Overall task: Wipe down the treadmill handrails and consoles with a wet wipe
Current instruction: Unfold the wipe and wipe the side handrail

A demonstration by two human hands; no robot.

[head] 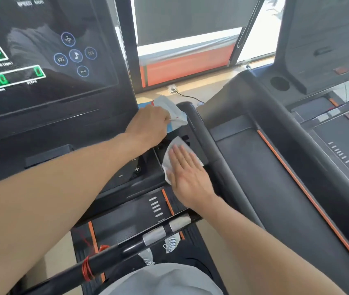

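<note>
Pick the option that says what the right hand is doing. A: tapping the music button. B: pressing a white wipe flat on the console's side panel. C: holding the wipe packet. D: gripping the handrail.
B: the right hand lies open and flat on the white wipe, pressing it onto the dark side panel; the left hand holds the wipe packet.

Most of the wet wipe (pixel 174 150) is covered by the flat right hand (pixel 187 173). The console (pixel 48 60) gets chopped off top and left, its small labels too blurry to read. The wipe pack (pixel 172 112) is half hidden behind the left hand (pixel 148 126).
</note>
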